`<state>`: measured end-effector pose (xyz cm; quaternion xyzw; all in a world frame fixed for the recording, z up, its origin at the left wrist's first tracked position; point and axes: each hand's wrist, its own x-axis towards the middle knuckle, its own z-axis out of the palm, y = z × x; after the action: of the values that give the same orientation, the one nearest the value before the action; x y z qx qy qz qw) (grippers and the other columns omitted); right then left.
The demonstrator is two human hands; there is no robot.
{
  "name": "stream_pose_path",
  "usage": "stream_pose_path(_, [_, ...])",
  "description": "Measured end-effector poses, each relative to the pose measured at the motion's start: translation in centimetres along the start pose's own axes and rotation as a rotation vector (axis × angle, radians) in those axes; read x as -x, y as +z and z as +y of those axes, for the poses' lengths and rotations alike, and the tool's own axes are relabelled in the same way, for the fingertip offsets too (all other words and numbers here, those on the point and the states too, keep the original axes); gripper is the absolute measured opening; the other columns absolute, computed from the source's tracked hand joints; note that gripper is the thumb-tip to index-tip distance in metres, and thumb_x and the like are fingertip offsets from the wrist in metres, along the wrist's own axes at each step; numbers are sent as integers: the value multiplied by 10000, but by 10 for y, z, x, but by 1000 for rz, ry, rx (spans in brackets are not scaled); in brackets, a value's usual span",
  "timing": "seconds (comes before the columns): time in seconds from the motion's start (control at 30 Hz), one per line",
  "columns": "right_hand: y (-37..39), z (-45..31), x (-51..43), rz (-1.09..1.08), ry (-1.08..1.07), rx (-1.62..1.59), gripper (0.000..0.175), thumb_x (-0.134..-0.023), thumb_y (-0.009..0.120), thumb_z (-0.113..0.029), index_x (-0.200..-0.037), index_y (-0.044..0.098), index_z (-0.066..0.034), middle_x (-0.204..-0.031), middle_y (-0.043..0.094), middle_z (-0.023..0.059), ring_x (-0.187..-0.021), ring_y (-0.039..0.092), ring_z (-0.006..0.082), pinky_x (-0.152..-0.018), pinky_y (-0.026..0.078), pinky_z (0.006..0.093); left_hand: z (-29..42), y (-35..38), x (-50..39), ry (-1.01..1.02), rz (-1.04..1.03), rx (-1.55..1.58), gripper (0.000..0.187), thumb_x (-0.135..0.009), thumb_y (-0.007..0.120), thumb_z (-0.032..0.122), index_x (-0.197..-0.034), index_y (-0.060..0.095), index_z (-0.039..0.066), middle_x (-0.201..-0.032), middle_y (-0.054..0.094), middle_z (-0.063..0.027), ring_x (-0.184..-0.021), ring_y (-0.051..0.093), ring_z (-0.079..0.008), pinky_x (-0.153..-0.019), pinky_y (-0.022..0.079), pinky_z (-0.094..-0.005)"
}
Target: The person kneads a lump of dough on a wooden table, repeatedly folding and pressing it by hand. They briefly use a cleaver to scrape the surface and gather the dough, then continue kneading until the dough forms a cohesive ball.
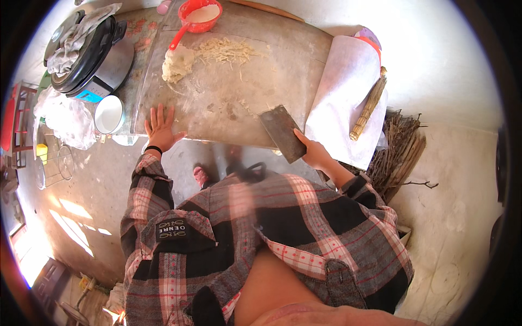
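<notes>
My left hand (161, 129) rests with fingers spread on the near left edge of a floured work board (269, 73). A broad rectangular metal blade (281, 132), a cleaver or a scraper, is gripped in my right hand (316, 151) at the board's near right edge. Its handle is not visible. Pale crumbs lie at the blade's far end. Farther back on the board sits a rough lump of dough (178, 64). Beside it spreads a heap of dough shreds (226, 51). A red plastic ladle (196, 27) holding flour stands behind them, its handle reaching the dough lump.
Left of the board stand an electric cooker (116, 67) with a cloth (83, 38) on it, a white bowl (109, 115) and a plastic bag (67, 118). At right, a straw brush (369, 104) lies on a white sheet (342, 85), above a pile of sticks (393, 150).
</notes>
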<state>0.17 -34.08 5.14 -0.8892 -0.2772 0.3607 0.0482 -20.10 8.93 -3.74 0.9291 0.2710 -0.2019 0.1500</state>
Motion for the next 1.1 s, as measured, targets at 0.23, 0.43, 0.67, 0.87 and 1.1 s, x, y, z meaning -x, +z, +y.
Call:
stream_pose_path(0.23, [-28, -74, -130, 162, -229, 0, 787, -783, 529, -74, -1487, 249, -285, -888, 639, 275, -843, 629, 427, -738, 491, 467, 0, -3, 0, -21, -38, 22, 1031, -749, 706, 526, -1532, 85, 273, -1595, -60, -103, -1463, -93, -324, -1127, -24, -561])
stream_pose_path(0.43, [-55, -130, -212, 122, -183, 13, 774, -791, 529, -85, -1492, 254, -267, -958, 660, 236, -875, 641, 397, -739, 507, 455, -10, 6, -4, -29, -19, -14, 1027, -744, 690, 559, -1530, 90, 283, -1595, -62, -92, -1462, -106, -319, -1129, -36, -558])
stream_pose_path(0.67, [-60, -79, -136, 58, -351, 69, 768, -785, 522, -48, -1486, 277, -243, -964, 656, 233, -879, 634, 390, -754, 499, 445, 31, -7, -23, -96, 79, 205, 822, -868, 537, 576, -1498, 251, 132, -1578, 94, -168, -1463, 43, -330, -1113, 63, -602])
stream_pose_path(0.87, [-84, -63, -91, 101, -456, 134, 722, -809, 502, -12, -1465, 319, -252, -941, 630, 216, -875, 615, 393, -750, 483, 457, 210, -29, -36, 748, 445, 311, 767, -852, 596, 440, -1460, 313, 69, -1552, 211, -154, -1454, 147, -291, -1159, 108, -472])
stream_pose_path(1.1, [-101, -55, -55, 183, -444, 121, 789, -777, 507, 46, -1468, 305, -278, -932, 598, 200, -866, 606, 390, -759, 481, 462, 184, -37, -77, 384, 473, 259, 887, -860, 526, 583, -1507, 185, 82, -1566, 198, -114, -1462, 122, -266, -1143, 71, -543])
